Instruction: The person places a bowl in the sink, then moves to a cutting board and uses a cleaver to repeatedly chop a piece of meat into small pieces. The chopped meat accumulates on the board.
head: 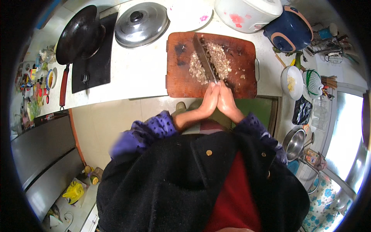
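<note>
A wooden cutting board [185,91] lies near the counter's front edge. On it is finely chopped pale-brown food [221,59], split into a larger heap right of the blade and a smaller one left. The kitchen knife [204,58] points away from me, its broad dark blade slanting up to the left between the heaps. My left hand [211,98] and my right hand [227,99] meet at its near end, closed together around the handle, which they hide. Both hands look wet.
Left stand a black wok [76,34] on a black cooktop [100,69] and a metal lid [142,24]. Behind the board are a white plate [189,14] and a white rice cooker [247,14]. A white bowl [295,91] with pale-yellow bits sits right, before a metal pot [295,142].
</note>
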